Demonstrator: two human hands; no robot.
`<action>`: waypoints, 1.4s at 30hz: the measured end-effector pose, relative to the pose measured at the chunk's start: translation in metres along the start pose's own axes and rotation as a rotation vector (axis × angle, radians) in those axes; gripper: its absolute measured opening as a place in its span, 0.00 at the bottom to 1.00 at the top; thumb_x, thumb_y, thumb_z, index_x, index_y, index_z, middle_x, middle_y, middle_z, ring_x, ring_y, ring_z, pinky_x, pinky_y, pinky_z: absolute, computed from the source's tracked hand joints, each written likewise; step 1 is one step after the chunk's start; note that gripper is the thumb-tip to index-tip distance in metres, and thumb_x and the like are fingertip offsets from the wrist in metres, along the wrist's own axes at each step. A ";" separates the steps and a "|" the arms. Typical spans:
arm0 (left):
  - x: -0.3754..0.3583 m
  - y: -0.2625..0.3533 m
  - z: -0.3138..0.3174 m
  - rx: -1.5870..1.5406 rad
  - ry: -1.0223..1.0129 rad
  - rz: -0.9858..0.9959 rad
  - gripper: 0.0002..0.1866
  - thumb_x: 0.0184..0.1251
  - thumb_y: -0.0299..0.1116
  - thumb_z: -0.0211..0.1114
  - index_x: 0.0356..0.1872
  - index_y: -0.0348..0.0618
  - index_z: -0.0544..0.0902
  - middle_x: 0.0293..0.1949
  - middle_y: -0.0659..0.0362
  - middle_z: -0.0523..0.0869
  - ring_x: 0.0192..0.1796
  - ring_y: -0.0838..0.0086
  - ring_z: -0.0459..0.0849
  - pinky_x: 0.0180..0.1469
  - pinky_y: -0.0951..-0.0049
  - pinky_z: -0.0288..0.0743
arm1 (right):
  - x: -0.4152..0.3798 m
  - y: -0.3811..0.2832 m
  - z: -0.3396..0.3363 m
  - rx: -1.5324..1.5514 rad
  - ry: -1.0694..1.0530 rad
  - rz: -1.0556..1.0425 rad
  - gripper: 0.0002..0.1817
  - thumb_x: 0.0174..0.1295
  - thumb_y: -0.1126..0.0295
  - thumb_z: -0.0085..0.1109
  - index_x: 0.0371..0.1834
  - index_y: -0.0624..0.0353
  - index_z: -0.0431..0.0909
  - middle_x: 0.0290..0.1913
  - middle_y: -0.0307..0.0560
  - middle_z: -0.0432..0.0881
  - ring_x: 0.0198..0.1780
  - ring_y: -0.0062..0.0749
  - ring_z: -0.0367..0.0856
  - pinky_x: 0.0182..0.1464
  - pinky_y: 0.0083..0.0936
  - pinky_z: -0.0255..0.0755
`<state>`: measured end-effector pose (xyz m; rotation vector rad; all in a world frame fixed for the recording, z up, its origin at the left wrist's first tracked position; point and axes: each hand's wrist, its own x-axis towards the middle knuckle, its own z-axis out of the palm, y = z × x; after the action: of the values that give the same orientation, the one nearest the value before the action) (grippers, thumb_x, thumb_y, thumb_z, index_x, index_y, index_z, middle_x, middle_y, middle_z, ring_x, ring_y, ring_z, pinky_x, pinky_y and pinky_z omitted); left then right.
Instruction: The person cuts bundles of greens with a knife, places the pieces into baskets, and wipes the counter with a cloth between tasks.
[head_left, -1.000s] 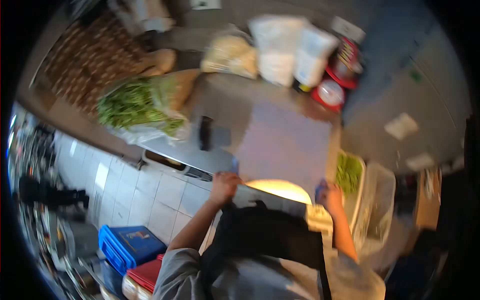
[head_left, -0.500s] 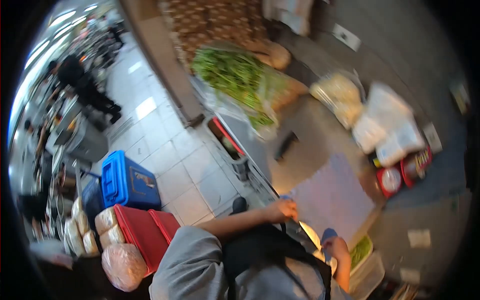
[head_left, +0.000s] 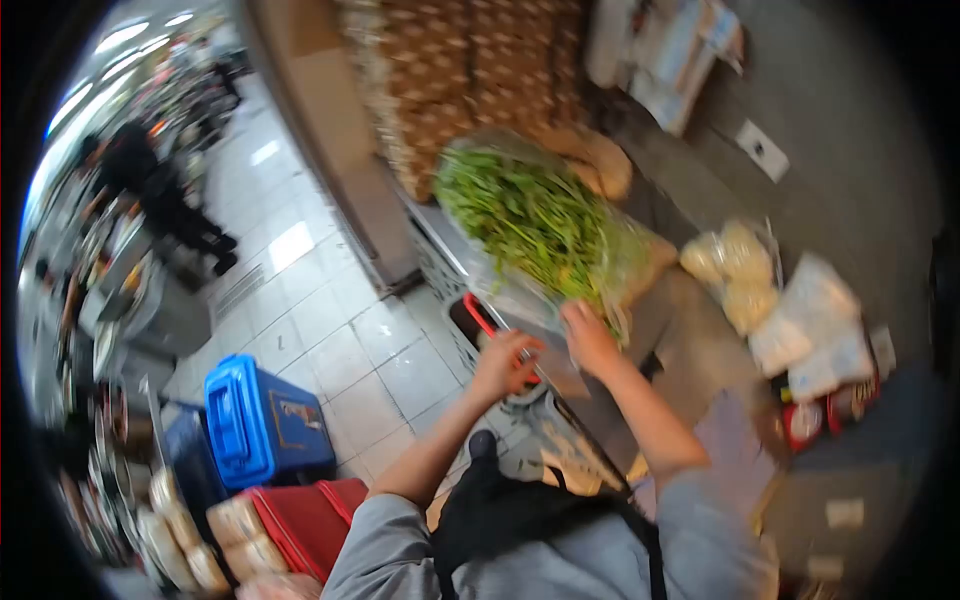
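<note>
A clear plastic bag (head_left: 650, 260) full of leafy green stalks (head_left: 530, 215) lies on the metal counter (head_left: 700, 340). My right hand (head_left: 590, 335) is at the near end of this bag, fingers closed on its edge among the stalk ends. My left hand (head_left: 507, 365) hovers just left of it, over the counter's edge, with its fingers curled but apart and nothing visible in them. Partly behind my right arm is a pale purple cutting board (head_left: 725, 435). A dark object beside my right forearm is mostly hidden.
Bagged pale food (head_left: 735, 270), white packages (head_left: 810, 320) and a red scale (head_left: 803, 425) stand along the wall. A bin with a red rim (head_left: 480, 315) sits below the counter edge. Blue (head_left: 265, 420) and red (head_left: 305, 525) containers stand left. A person (head_left: 150, 180) works farther off.
Both hands have left the cutting board and reached forward to the bag of greens. The blue item by my right hand is out of sight. The view has shifted.
</note>
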<state>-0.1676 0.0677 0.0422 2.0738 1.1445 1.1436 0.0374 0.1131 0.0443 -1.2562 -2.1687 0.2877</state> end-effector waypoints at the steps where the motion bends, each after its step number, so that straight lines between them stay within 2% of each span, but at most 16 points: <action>1: 0.010 -0.002 -0.012 0.035 -0.054 -0.035 0.10 0.50 0.28 0.66 0.37 0.48 0.82 0.34 0.53 0.79 0.42 0.55 0.77 0.46 0.61 0.71 | 0.015 -0.001 -0.003 -0.202 -0.058 0.114 0.08 0.55 0.79 0.51 0.39 0.58 0.71 0.44 0.54 0.72 0.52 0.54 0.70 0.59 0.48 0.62; 6: 0.081 0.002 -0.032 0.001 -0.110 0.096 0.10 0.49 0.28 0.67 0.36 0.46 0.82 0.37 0.55 0.80 0.45 0.57 0.77 0.50 0.62 0.71 | 0.019 0.042 -0.021 -0.646 0.048 0.472 0.12 0.58 0.76 0.47 0.45 0.60 0.72 0.46 0.55 0.72 0.55 0.56 0.69 0.60 0.75 0.48; 9: 0.133 0.007 -0.012 0.019 -0.151 0.291 0.12 0.49 0.28 0.68 0.38 0.46 0.82 0.40 0.56 0.80 0.46 0.57 0.77 0.50 0.61 0.71 | 0.017 0.069 -0.057 -0.694 0.010 0.652 0.13 0.60 0.74 0.46 0.48 0.59 0.72 0.53 0.56 0.71 0.60 0.56 0.67 0.62 0.75 0.45; 12: 0.179 0.003 0.021 0.076 -0.181 0.405 0.18 0.47 0.30 0.69 0.43 0.46 0.80 0.43 0.55 0.79 0.49 0.57 0.76 0.53 0.60 0.70 | 0.012 0.116 -0.069 -0.868 0.085 0.564 0.15 0.61 0.72 0.46 0.51 0.60 0.70 0.61 0.58 0.68 0.61 0.53 0.67 0.64 0.73 0.44; 15: 0.213 -0.010 0.050 0.266 -0.253 0.442 0.29 0.44 0.37 0.72 0.52 0.45 0.76 0.53 0.53 0.75 0.58 0.55 0.71 0.61 0.59 0.65 | 0.028 0.146 -0.089 -0.722 0.076 0.655 0.16 0.61 0.71 0.45 0.52 0.60 0.70 0.65 0.58 0.65 0.64 0.49 0.66 0.63 0.73 0.46; 17: 0.227 -0.017 0.063 0.443 -0.378 0.425 0.39 0.43 0.44 0.74 0.60 0.44 0.71 0.60 0.50 0.70 0.65 0.55 0.64 0.68 0.57 0.57 | 0.057 0.132 -0.111 -0.608 -0.211 0.878 0.17 0.60 0.72 0.46 0.54 0.61 0.69 0.66 0.58 0.64 0.66 0.46 0.64 0.66 0.65 0.50; 19: 0.246 -0.024 0.069 0.639 -0.555 0.377 0.50 0.41 0.54 0.75 0.67 0.43 0.63 0.68 0.48 0.62 0.72 0.54 0.55 0.74 0.55 0.46 | 0.085 0.113 -0.128 -0.516 -0.318 0.884 0.20 0.59 0.72 0.49 0.56 0.61 0.68 0.67 0.58 0.63 0.68 0.44 0.63 0.68 0.56 0.53; 20: 0.259 -0.016 0.064 0.752 -0.720 0.303 0.60 0.39 0.64 0.73 0.71 0.43 0.55 0.73 0.48 0.53 0.75 0.56 0.47 0.76 0.56 0.39 | 0.090 0.103 -0.130 -0.484 -0.288 0.791 0.23 0.58 0.72 0.52 0.58 0.61 0.67 0.67 0.58 0.63 0.69 0.44 0.62 0.68 0.52 0.54; 23: 0.280 -0.022 0.057 0.853 -0.696 0.358 0.62 0.36 0.66 0.73 0.71 0.42 0.55 0.73 0.48 0.53 0.75 0.56 0.47 0.76 0.56 0.39 | 0.095 0.092 -0.116 -0.321 -0.237 0.513 0.35 0.52 0.67 0.62 0.65 0.61 0.61 0.69 0.57 0.61 0.71 0.45 0.59 0.70 0.40 0.54; 24: 0.287 -0.022 0.052 0.884 -0.699 0.362 0.62 0.36 0.64 0.74 0.71 0.41 0.55 0.72 0.47 0.54 0.75 0.56 0.48 0.75 0.57 0.39 | 0.097 0.091 -0.111 -0.251 -0.224 0.419 0.41 0.49 0.66 0.65 0.68 0.61 0.58 0.69 0.57 0.60 0.71 0.45 0.57 0.71 0.36 0.53; 27: 0.308 -0.036 0.055 0.921 -0.838 0.299 0.62 0.32 0.61 0.76 0.71 0.41 0.56 0.70 0.47 0.58 0.73 0.55 0.54 0.75 0.58 0.42 | 0.104 0.102 -0.094 -0.233 -0.257 0.311 0.55 0.42 0.58 0.72 0.72 0.60 0.49 0.72 0.56 0.55 0.74 0.46 0.52 0.73 0.37 0.47; 28: 0.311 -0.034 0.056 0.957 -0.834 0.307 0.59 0.34 0.59 0.76 0.69 0.40 0.59 0.69 0.48 0.60 0.72 0.56 0.56 0.74 0.58 0.45 | 0.109 0.108 -0.093 -0.296 -0.303 0.270 0.61 0.39 0.56 0.74 0.74 0.61 0.44 0.74 0.54 0.50 0.75 0.45 0.46 0.75 0.35 0.42; 33: 0.326 -0.018 0.061 1.034 -0.873 0.308 0.40 0.41 0.51 0.75 0.57 0.39 0.75 0.59 0.51 0.73 0.62 0.59 0.71 0.68 0.60 0.60 | 0.132 0.111 -0.091 -0.204 -0.266 0.240 0.62 0.39 0.54 0.75 0.73 0.62 0.43 0.72 0.61 0.54 0.73 0.47 0.53 0.74 0.38 0.46; 36: 0.335 -0.015 0.059 1.055 -0.856 0.283 0.33 0.44 0.43 0.72 0.55 0.40 0.76 0.47 0.55 0.80 0.55 0.63 0.77 0.65 0.60 0.63 | 0.142 0.116 -0.082 -0.194 -0.245 0.267 0.62 0.38 0.53 0.76 0.73 0.62 0.44 0.67 0.66 0.60 0.69 0.51 0.61 0.71 0.41 0.51; 40: 0.348 -0.003 0.058 1.163 -1.014 0.253 0.25 0.52 0.39 0.66 0.53 0.44 0.77 0.44 0.57 0.83 0.52 0.64 0.80 0.68 0.57 0.58 | 0.150 0.132 -0.065 -0.261 -0.161 0.322 0.55 0.37 0.54 0.77 0.69 0.59 0.54 0.59 0.62 0.72 0.60 0.53 0.71 0.65 0.45 0.59; 42: 0.350 0.007 0.052 1.231 -1.002 0.286 0.21 0.55 0.37 0.63 0.52 0.47 0.77 0.46 0.58 0.82 0.53 0.66 0.80 0.70 0.55 0.55 | 0.160 0.143 -0.070 -0.227 -0.274 0.388 0.49 0.36 0.55 0.77 0.64 0.57 0.63 0.56 0.60 0.75 0.56 0.51 0.74 0.59 0.42 0.66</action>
<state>-0.0183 0.3615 0.1701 3.0783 1.0556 -0.8467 0.1234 0.3151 0.0962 -1.8654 -2.2146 0.3994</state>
